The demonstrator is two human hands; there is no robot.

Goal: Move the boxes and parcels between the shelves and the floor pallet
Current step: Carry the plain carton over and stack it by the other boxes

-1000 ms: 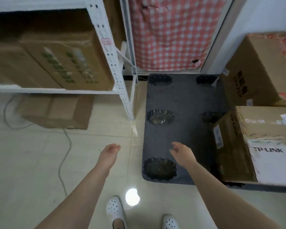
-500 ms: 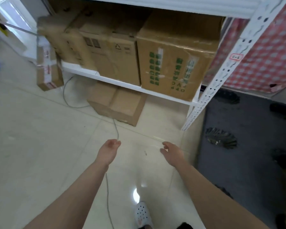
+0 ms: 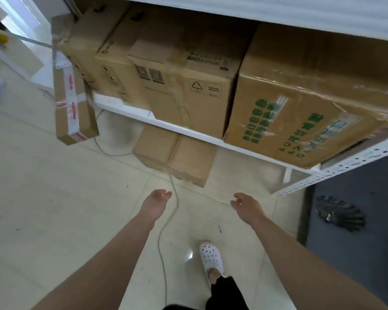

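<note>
Brown cardboard boxes [image 3: 188, 92] side by side on white shelf [image 3: 188, 130]

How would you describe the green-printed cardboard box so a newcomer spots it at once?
Find the white metal shelving rack and follow its lower shelf, where brown cardboard boxes stand in a row. The cardboard box with green print is at the right end, by the perforated corner post. Only it carries green lettering under clear tape.

Green-printed box [image 3: 300, 113] and dark pallet [image 3: 356, 253] partly beyond the right edge; print blurry.
</note>
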